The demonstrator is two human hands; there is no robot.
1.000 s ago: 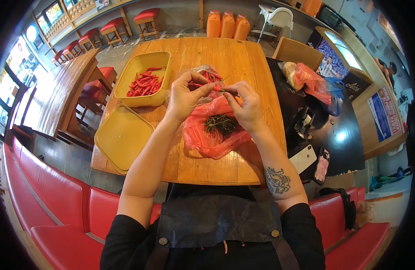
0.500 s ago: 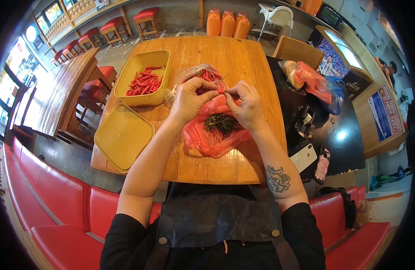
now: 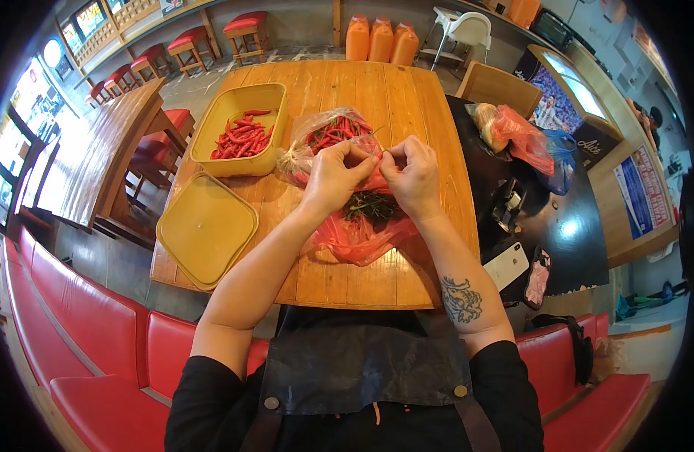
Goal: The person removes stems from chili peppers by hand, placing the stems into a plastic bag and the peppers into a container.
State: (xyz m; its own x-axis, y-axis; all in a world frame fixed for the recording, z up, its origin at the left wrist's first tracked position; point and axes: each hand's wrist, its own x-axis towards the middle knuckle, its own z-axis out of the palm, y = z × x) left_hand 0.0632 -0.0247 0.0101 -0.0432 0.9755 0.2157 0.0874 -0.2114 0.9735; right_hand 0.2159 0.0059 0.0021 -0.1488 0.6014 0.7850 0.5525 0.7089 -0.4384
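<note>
My left hand (image 3: 338, 175) and my right hand (image 3: 411, 176) are pinched close together above the table, fingertips nearly meeting. A bit of red shows at the left fingertips, probably a chili, mostly hidden. Just beyond them lies a clear plastic bag (image 3: 292, 160) of red chilies (image 3: 333, 131). Beneath my hands, a red plastic bag (image 3: 359, 248) holds a heap of green stems (image 3: 372, 206). To the left stands a yellow tub (image 3: 205, 138) with red chilies (image 3: 243, 138) in it, and its yellow lid (image 3: 207, 230) lies flat in front.
The wooden table (image 3: 339, 286) adjoins a black table (image 3: 565, 256) on the right, which bears a white phone (image 3: 506, 265), a pink-patterned case (image 3: 537, 279), a dark object (image 3: 508, 203) and bagged goods (image 3: 521, 137). Red seats flank me.
Both hands have lowered slightly, and my left hand has shifted right, uncovering more of the clear bag. The chili between them is now mostly out of sight.
</note>
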